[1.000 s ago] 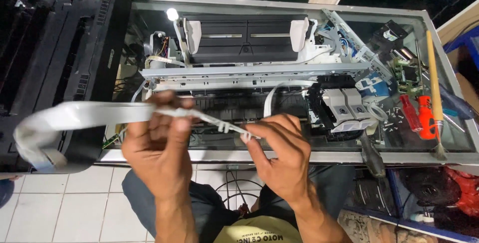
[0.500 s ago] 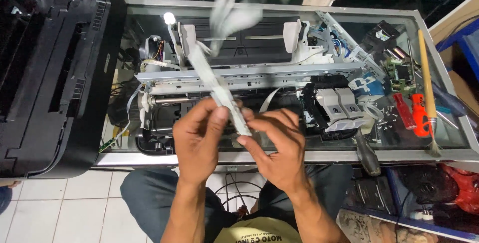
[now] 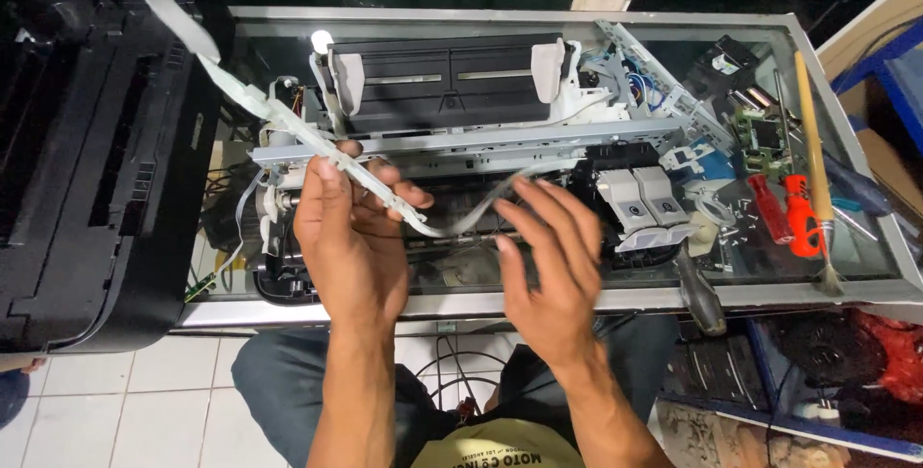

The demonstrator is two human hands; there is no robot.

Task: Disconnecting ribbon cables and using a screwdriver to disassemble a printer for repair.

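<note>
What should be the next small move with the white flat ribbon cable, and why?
Probably the right hand should close on the free stretch of the white flat ribbon cable. Only the left hand pinches it now; the right hand is open beside it, and the cable's far end swings loose over the black printer cover.

A long, flat white ribbon cable (image 3: pixel 252 101) runs slack from the opened printer's (image 3: pixel 461 132) middle toward 10 o'clock, up over the black cover at the far left, pinched near its lower end, its tail curving rightward.
</note>
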